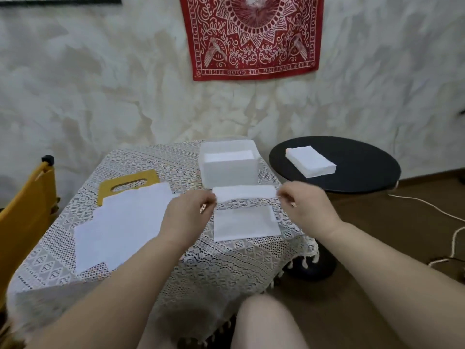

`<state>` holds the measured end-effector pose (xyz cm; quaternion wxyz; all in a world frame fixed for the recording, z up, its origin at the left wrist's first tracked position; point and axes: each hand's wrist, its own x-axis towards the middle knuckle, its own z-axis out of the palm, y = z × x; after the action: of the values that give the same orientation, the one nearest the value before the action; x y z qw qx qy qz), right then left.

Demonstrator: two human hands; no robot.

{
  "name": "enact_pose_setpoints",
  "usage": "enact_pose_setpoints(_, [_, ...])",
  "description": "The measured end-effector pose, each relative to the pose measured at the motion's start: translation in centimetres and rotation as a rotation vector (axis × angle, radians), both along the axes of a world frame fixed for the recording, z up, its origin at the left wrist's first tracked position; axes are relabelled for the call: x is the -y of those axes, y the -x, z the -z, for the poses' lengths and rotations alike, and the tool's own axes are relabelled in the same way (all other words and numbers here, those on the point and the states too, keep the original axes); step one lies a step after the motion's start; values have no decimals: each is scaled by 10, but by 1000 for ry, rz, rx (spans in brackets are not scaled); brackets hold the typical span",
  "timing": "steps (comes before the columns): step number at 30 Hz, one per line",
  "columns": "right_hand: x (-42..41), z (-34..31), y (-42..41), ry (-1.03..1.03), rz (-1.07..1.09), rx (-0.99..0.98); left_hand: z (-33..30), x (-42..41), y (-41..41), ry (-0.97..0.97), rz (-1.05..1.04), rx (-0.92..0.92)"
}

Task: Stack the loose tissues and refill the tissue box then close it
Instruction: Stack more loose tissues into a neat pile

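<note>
Above the near right part of the table (141, 263), which is covered by a white lace cloth (226, 260), the left hand (188, 217) and the right hand (305, 206) hold one folded tissue (243, 192) stretched between them, each pinching an end of it with curled fingers. The strip hangs level, just in front of the tissue box (230, 170) and above a flat folded tissue (245, 224) that lies on the cloth between the two hands. The box is white and translucent, stands open at the far right of the table, and already holds white tissues inside. To the left, a spread of loose tissues (125, 222) lies overlapping on the cloth, partly covering a yellow lid (130, 183) with a long slot, which rests flat near the table's far left. A yellow chair (25, 217) stands beside the table on the left. To the right, a round black side table (352, 177) carries a separate neat pile of tissues (310, 161), well apart from the box. On the pale wall behind hangs a red patterned cloth (251, 39). A white cord (427, 205) trails over the brown floor at the right, and a bare knee (266, 323) shows at the lower edge.
</note>
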<state>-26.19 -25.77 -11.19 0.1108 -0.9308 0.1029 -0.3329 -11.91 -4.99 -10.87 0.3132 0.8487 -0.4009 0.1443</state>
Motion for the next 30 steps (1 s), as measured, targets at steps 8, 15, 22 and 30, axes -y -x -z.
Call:
enact_pose_setpoints(8, [4,55,7,104,-114,-145,51,-17,9,-217,96,31])
enact_pose_setpoints(15, [6,62,12,120,-88,-134,61,-17,10,-172,138,21])
enact_pose_setpoints(22, [4,63,14,68,-90,-139,56,-15,5,-133,56,-130])
enact_pose_setpoints(30, [2,60,15,-319,10,-239,55,-14,6,-132,23,-205])
